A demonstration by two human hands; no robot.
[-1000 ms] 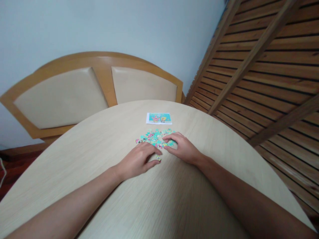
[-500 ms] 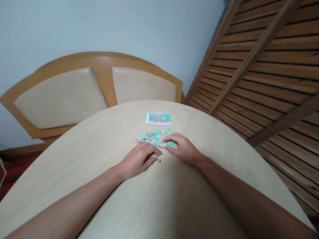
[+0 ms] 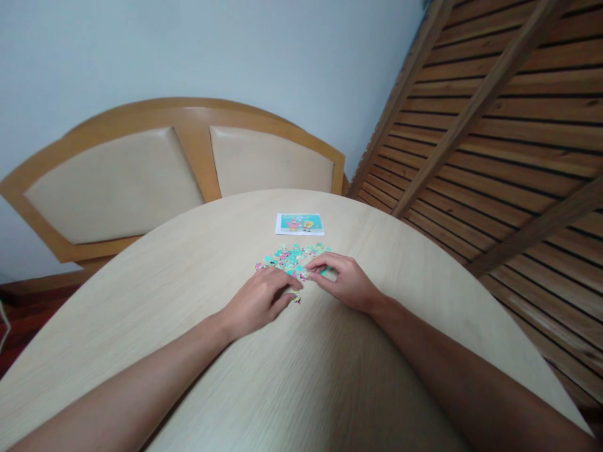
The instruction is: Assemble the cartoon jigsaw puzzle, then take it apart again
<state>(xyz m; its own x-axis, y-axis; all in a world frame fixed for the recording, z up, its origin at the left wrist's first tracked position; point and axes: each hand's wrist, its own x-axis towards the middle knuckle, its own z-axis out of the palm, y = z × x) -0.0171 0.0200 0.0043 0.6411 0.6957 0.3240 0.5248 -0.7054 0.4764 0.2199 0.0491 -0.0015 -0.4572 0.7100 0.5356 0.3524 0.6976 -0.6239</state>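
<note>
A loose pile of small jigsaw puzzle pieces [image 3: 293, 255], mostly turquoise with pink and yellow bits, lies on the table between my hands. My left hand [image 3: 264, 295] rests at the pile's near left side. Its thumb and forefinger close on a small yellow-and-dark puzzle piece [image 3: 297, 299] just in front of the pile. Over the right side of the pile, my right hand [image 3: 346, 279] bends its fingers, and thumb and forefinger nearly meet on a puzzle piece, mostly hidden by the fingertips. Beyond the pile lies a picture sheet [image 3: 300, 224] with cartoon figures on turquoise.
The round pale wooden table [image 3: 211, 251] spreads around my forearms. Behind it stands a wooden-framed bench back [image 3: 188, 113] with cream padded panels, against a pale wall. A slatted wooden panel [image 3: 494, 138] slants along the right.
My right thumb and forefinger have drawn closer together at the pile. The small piece at my left fingertips has shifted slightly left and away from me.
</note>
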